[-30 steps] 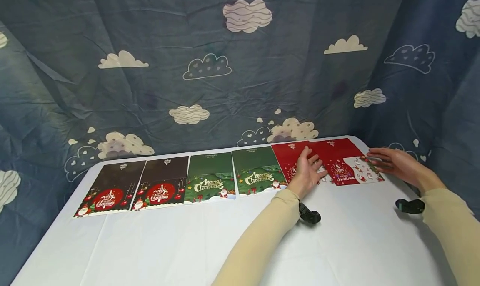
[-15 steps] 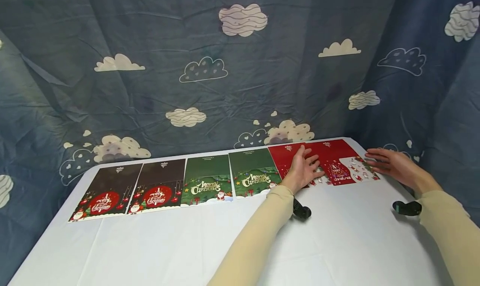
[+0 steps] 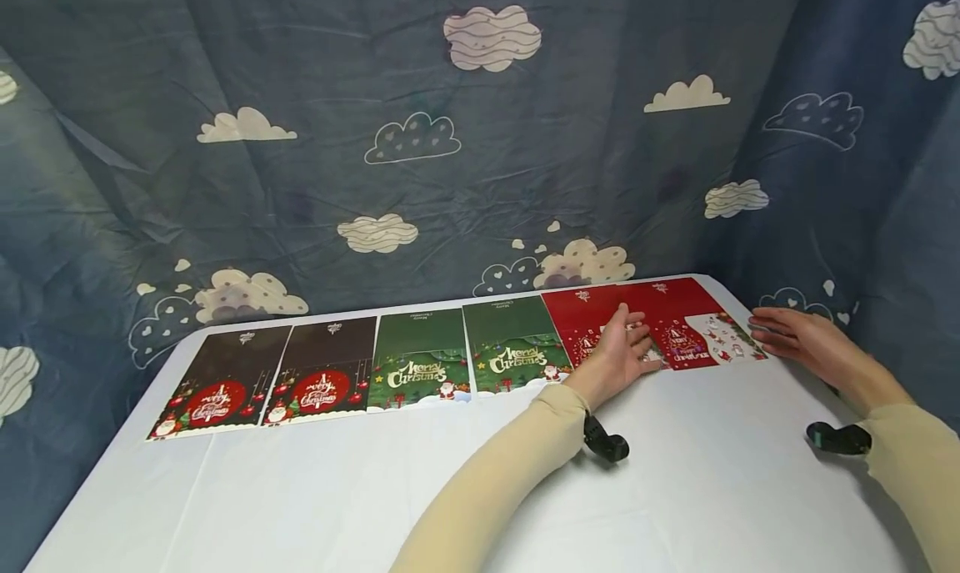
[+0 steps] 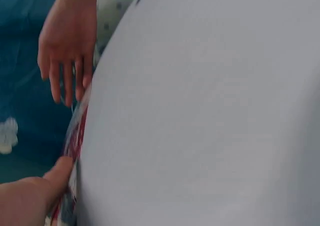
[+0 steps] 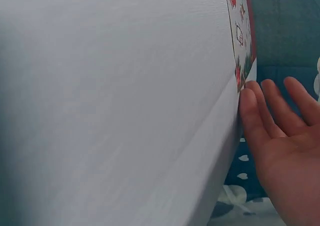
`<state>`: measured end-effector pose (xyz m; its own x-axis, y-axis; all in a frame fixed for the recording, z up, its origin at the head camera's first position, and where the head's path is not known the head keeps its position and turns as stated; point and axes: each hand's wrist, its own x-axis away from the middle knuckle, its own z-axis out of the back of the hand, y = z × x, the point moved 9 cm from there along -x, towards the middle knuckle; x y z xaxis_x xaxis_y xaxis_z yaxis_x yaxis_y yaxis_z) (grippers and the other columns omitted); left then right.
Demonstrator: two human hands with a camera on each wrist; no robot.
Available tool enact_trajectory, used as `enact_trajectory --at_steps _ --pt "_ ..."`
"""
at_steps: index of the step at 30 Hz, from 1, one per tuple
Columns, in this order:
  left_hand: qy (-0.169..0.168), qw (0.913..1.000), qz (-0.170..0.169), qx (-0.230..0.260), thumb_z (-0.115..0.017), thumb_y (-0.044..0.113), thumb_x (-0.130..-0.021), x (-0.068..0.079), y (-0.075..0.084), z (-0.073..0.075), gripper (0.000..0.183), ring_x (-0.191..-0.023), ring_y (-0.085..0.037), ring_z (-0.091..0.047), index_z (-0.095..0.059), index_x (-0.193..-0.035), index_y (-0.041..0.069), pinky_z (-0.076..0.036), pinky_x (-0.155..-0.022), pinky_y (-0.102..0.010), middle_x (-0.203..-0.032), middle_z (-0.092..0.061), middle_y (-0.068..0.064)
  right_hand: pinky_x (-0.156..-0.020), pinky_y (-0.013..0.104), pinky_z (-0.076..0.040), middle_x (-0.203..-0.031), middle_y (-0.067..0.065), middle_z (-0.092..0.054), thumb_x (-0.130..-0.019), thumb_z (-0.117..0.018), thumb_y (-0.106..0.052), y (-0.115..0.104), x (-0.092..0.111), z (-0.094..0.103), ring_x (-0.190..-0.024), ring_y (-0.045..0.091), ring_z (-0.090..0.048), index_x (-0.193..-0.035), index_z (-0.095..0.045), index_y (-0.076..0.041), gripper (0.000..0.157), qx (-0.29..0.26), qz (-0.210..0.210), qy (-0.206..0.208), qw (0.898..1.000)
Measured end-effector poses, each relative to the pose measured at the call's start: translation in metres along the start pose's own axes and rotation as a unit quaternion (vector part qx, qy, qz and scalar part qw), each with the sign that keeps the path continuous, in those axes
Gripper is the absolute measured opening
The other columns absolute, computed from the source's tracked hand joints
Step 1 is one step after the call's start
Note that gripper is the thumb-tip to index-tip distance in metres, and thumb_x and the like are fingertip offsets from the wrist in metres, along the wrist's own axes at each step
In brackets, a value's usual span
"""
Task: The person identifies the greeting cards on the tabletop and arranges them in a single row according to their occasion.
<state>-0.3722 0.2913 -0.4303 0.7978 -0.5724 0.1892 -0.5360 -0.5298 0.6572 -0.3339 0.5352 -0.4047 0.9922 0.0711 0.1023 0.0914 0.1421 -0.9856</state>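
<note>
At the right end of a row of Christmas cards, my left hand [image 3: 618, 356] hovers over the lower part of the left red card [image 3: 573, 306], hiding part of its print. Its fingers are spread and hold nothing. The right red card [image 3: 678, 302], with a white patch of small figures at its lower right, lies just beyond. My right hand [image 3: 813, 344] is beside that card's right edge, fingers extended and nothing in them. In the right wrist view, the fingertips [image 5: 247, 93] are close to the card's corner [image 5: 240, 61].
Left of the red cards lie two green cards [image 3: 420, 331] [image 3: 510, 319], then two dark brown cards [image 3: 330, 339] [image 3: 240, 352], all near the far edge of the white table [image 3: 360, 490]. A blue cloud-patterned curtain [image 3: 315, 181] hangs close behind the table and along both sides.
My left hand has drawn slightly nearer, down over the left red card. My right hand has shifted a little right, away from the right red card. The cards have stayed in place.
</note>
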Motion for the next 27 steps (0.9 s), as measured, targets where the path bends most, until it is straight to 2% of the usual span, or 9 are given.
enact_trajectory --at_steps 4,7,11,14,17,22,24,27 --pt "-0.022 0.9995 0.022 0.000 -0.039 0.045 -0.105 0.009 -0.004 -0.010 0.053 -0.142 -0.049 -0.020 -0.046 -0.139 0.004 -0.022 -0.106 -0.070 -0.153 -0.029 -0.026 -0.080 0.019 -0.053 -0.108 -0.020 -0.065 -0.109 -0.035 -0.026 -0.007 0.008 0.001 -0.100 -0.002 -0.063 -0.108 -0.065 -0.037 0.033 0.010 0.028 -0.020 0.999" --pt "-0.028 0.9992 0.028 0.004 -0.038 0.045 -0.105 0.012 -0.007 -0.010 0.056 -0.142 -0.050 -0.020 -0.043 -0.142 0.004 -0.021 -0.107 -0.070 -0.153 -0.030 -0.026 -0.081 0.019 -0.053 -0.109 -0.019 -0.065 -0.109 -0.034 -0.023 -0.005 0.011 0.000 -0.101 -0.001 -0.063 -0.109 -0.065 -0.036 0.034 0.000 0.039 -0.028 0.999" --pt "-0.023 0.9994 0.025 0.004 -0.037 0.045 -0.106 0.010 -0.013 -0.005 0.058 -0.141 -0.048 -0.023 -0.038 -0.145 0.002 -0.021 -0.108 -0.069 -0.152 -0.030 -0.027 -0.080 0.022 -0.054 -0.108 -0.020 -0.065 -0.108 -0.038 -0.024 0.001 0.011 -0.001 -0.099 0.001 -0.064 -0.108 -0.064 -0.036 0.029 -0.024 0.023 -0.016 0.999" --pt "-0.025 0.9996 0.017 0.001 -0.037 0.045 -0.105 0.006 -0.014 -0.004 0.060 -0.142 -0.047 -0.023 -0.037 -0.146 0.002 -0.021 -0.108 -0.069 -0.152 -0.030 -0.027 -0.080 0.022 -0.055 -0.108 -0.022 -0.064 -0.107 -0.041 -0.028 0.002 0.009 0.000 -0.099 0.001 -0.064 -0.114 -0.060 -0.031 0.020 -0.020 0.012 0.001 1.000" --pt "-0.027 0.9996 0.011 0.003 -0.037 0.046 -0.105 0.004 -0.014 -0.007 0.061 -0.143 -0.046 -0.020 -0.036 -0.147 0.002 -0.021 -0.108 -0.069 -0.153 -0.029 -0.027 -0.081 0.022 -0.054 -0.108 -0.024 -0.063 -0.107 -0.042 -0.031 0.001 0.008 0.000 -0.100 0.000 -0.064 -0.123 -0.053 -0.025 0.020 -0.005 0.007 0.008 1.000" --pt "-0.018 0.9996 0.014 0.017 -0.037 0.043 -0.106 0.002 -0.019 -0.008 0.058 -0.144 -0.045 -0.019 -0.037 -0.146 0.001 -0.021 -0.107 -0.070 -0.153 -0.029 -0.027 -0.082 0.019 -0.053 -0.107 -0.028 -0.060 -0.107 -0.041 -0.034 0.003 0.005 0.000 -0.100 -0.003 -0.062 -0.123 -0.051 -0.026 0.021 0.019 -0.013 0.011 1.000" --pt "-0.018 0.9996 0.012 0.016 -0.037 0.043 -0.106 0.002 -0.019 -0.008 0.058 -0.144 -0.044 -0.018 -0.038 -0.145 0.001 -0.022 -0.107 -0.070 -0.153 -0.028 -0.027 -0.082 0.018 -0.052 -0.106 -0.030 -0.059 -0.107 -0.040 -0.036 0.003 0.002 0.000 -0.099 -0.004 -0.061 -0.131 -0.047 -0.020 0.029 0.034 -0.018 0.013 0.999" --pt "-0.026 0.9997 0.003 -0.002 -0.037 0.043 -0.106 0.003 -0.017 -0.011 0.059 -0.144 -0.045 -0.016 -0.036 -0.146 0.001 -0.022 -0.107 -0.070 -0.154 -0.027 -0.027 -0.082 0.018 -0.052 -0.106 -0.031 -0.057 -0.107 -0.040 -0.037 0.003 -0.001 0.000 -0.099 -0.004 -0.061 -0.143 -0.034 -0.005 0.048 0.046 -0.021 0.018 0.999"
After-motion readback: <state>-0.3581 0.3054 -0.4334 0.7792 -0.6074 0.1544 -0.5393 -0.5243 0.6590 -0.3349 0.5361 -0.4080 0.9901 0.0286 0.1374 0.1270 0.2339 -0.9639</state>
